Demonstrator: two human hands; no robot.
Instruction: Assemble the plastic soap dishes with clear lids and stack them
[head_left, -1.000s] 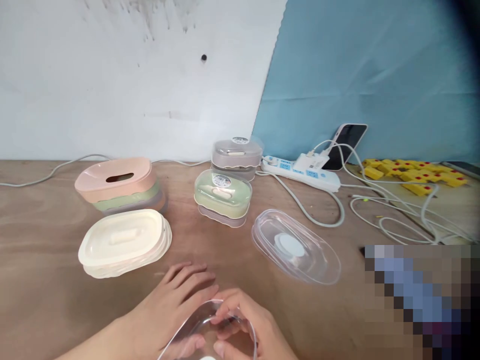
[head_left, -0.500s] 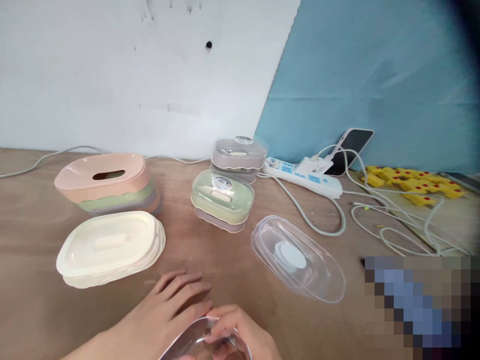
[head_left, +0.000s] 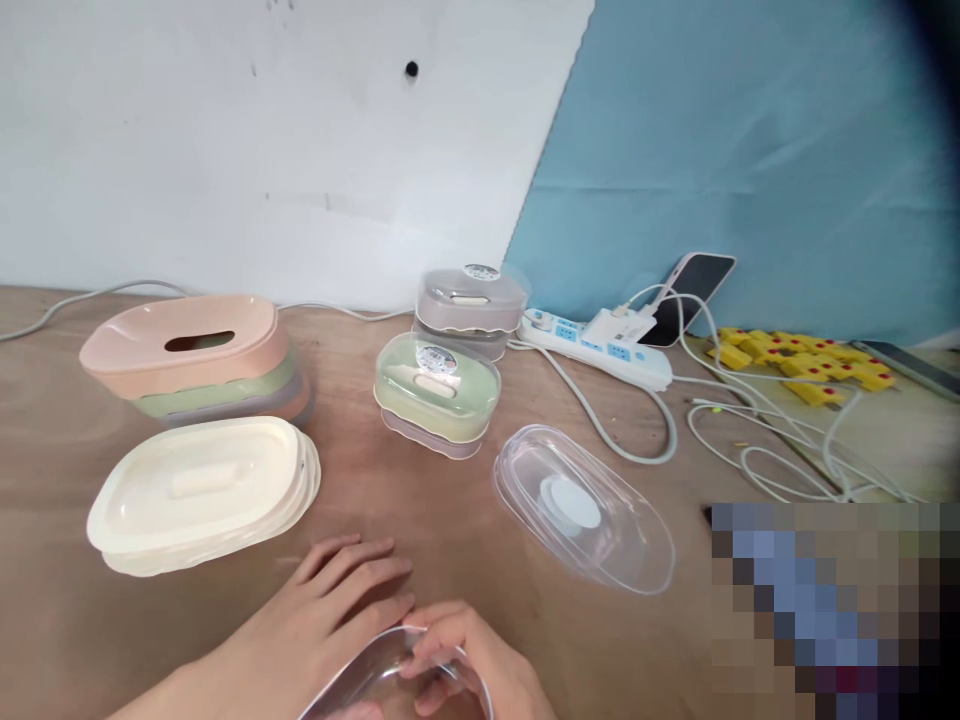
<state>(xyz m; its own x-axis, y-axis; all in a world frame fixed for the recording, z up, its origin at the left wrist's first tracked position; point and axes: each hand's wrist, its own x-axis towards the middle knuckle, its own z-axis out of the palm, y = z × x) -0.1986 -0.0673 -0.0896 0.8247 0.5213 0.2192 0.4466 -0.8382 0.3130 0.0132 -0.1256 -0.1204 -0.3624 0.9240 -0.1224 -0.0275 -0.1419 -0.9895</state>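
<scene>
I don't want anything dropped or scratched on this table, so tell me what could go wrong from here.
The clear plastic cover could slip or get scuffed: the right hand's fingers curl at its smooth rim.
The left hand lies close to the stacked cream lids; a sideways sweep might knock them askew.
The pair of nested clear covers is see-through and easy to overlook, so an arm might nudge it.
</scene>
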